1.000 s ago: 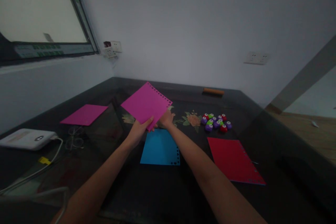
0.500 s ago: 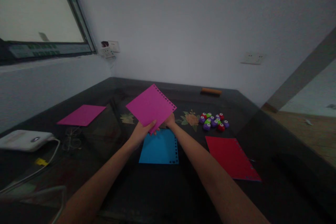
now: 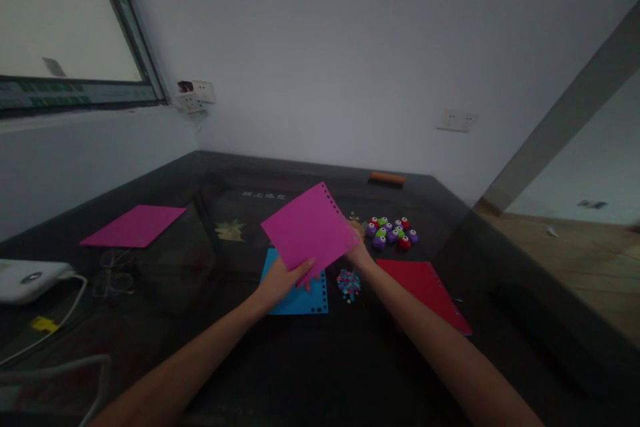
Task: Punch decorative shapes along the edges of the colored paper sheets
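Observation:
A pink sheet of paper is held tilted above the table, with a row of small punched holes along its upper right edge. My left hand grips its lower corner, thumb on top and fingers underneath. At the right corner my right hand is closed on the sheet, its fingers partly hidden. Beneath lies a blue sheet with punched holes along its right and lower edges. A small pile of coloured paper bits sits beside it. Under my right forearm is a red sheet, also punched along one edge.
Several red, green and purple eyed craft punches cluster at the right. Another pink sheet lies at left, near a white device with a cable and a pair of glasses. A brown bar rests near the wall.
The pink sheet has moved right and lower, turning slightly. My right hand has come out from behind it to its right corner, uncovering the paper bits. The view has shifted rightward.

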`<state>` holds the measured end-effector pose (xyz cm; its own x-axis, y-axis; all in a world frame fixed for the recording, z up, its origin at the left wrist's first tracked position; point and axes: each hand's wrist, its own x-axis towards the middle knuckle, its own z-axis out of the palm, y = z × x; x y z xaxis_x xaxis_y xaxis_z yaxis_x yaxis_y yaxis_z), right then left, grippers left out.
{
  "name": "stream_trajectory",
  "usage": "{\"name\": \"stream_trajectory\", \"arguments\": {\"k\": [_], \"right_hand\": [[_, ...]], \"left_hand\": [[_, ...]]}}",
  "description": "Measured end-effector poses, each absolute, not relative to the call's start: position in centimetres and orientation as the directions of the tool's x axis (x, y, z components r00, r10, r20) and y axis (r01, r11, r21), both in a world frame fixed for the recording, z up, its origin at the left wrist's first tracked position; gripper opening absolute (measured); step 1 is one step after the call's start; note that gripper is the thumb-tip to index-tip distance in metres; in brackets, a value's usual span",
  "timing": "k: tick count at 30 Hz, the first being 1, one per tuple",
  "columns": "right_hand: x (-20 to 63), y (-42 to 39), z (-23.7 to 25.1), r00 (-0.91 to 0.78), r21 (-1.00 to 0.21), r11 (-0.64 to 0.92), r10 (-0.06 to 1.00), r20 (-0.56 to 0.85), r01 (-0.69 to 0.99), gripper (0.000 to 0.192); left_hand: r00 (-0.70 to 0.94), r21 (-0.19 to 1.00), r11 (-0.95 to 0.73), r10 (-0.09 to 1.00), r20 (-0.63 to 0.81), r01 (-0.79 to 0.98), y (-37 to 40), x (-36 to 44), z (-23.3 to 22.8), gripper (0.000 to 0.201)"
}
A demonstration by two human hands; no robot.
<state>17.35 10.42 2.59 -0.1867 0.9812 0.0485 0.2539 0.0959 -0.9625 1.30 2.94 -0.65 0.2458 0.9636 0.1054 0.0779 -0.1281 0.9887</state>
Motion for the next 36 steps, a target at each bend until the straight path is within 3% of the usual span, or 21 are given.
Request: {"name": "stream_trajectory", "arguments": {"k": [5, 8, 11, 24, 36], "right_hand": [[21.2, 6.2, 1.0, -0.159, -0.988, 0.035, 0.987, 0.011, 0.152, 0.037], [24.4, 3.0, -0.4, -0.119, -0.974, -0.109, 0.989, -0.087, -0.199, 0.041], [26.7, 0.9, -0.9, -0.099, -0.921, -0.180, 0.983, -0.154, -0.345, 0.041], [26.7, 0.1, -0.9, -0.122, -0.856, -0.305, 0.952, -0.280, -0.416, 0.037], [26.0, -0.6, -1.2, -0.153, -0.803, -0.403, 0.914, -0.375, -0.439, 0.049]], "left_hand": [[0.303, 0.988, -0.110, 0.950, 0.071, 0.111, 1.9, 2.4, -0.9, 0.037], [0.298, 0.989, -0.085, 0.954, 0.045, 0.123, 1.6, 2.8, -0.7, 0.036], [0.285, 0.989, -0.053, 0.958, 0.012, 0.137, 1.3, 3.3, -0.3, 0.035], [0.191, 0.984, 0.108, 0.972, -0.135, 0.144, -0.2, 6.9, 0.3, 0.031], [0.198, 0.952, 0.174, 0.954, -0.227, 0.253, -0.8, 6.2, 0.9, 0.029]]}}
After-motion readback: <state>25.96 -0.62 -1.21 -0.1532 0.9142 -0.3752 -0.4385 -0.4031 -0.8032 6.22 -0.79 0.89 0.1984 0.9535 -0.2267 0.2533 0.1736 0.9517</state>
